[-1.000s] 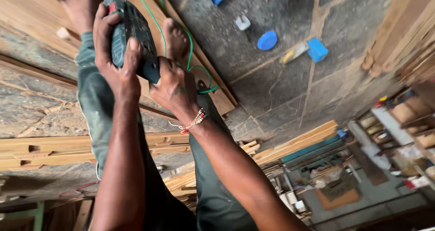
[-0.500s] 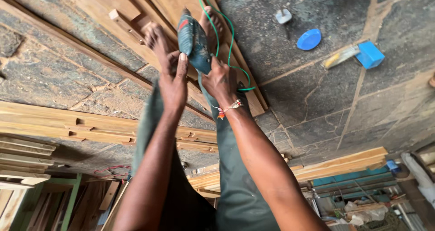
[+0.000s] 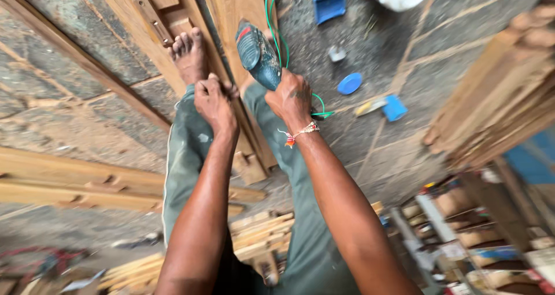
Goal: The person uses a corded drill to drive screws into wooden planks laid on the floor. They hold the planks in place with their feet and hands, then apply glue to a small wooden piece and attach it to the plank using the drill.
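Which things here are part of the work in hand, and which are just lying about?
In use: power tool in right hand; left hand; green cord; plank under bare foot.

Lying about: blue lid; blue box; stacked timber.

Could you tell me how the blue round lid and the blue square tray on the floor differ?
The blue round lid is a flat disc, while the blue square tray is a box shape with raised walls. The lid looks smaller than the tray. The lid lies close to the green cord by the right hand; the tray sits farther up, near the top edge. Both are blue and rest on the stone floor.
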`<state>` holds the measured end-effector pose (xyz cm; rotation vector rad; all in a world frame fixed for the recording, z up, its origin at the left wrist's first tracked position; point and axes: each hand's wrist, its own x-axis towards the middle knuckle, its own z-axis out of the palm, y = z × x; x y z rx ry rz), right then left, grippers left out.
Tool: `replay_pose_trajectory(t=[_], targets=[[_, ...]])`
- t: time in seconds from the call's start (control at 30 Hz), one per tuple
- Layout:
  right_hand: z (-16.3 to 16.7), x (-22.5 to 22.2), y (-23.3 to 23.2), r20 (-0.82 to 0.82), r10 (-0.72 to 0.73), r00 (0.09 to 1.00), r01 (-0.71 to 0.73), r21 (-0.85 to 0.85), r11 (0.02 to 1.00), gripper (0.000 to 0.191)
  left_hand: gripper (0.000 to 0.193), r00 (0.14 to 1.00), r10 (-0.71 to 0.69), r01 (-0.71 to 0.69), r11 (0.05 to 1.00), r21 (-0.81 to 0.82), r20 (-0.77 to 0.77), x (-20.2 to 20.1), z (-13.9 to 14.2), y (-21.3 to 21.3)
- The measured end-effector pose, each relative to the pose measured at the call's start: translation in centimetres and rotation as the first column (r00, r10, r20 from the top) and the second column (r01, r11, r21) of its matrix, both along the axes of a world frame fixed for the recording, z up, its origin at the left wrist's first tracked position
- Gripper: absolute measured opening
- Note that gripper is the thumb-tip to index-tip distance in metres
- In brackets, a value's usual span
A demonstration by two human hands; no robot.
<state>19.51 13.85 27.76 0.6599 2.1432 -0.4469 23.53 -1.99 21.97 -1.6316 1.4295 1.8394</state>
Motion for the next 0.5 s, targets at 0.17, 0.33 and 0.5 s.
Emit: replay_pose_trajectory(t=[0.17,0.33,0.5], targets=[[-1.5,-0.2,1.9,-0.115,0.299,0.947,-0.292,0.076,0.954,0.032,0.036,0.991,-0.126,0.125,0.992,0.03,0.041,0.8,1.4,-0.6],[-1.0,0.5,2.5,-0.118,0.538,0.835,-0.532,0.079,0.843,0.034,0.026,0.996,-0.084,0.084,0.995,0.05,-0.014,-1.4,1.6,-0.1],[-0.2,5.5,3.6,-0.373,0.619,0.691,-0.653,0.046,0.756,0.055,0.027,0.98,-0.171,0.164,0.984,-0.072,-0.101,-2.8,1.6,0.6]])
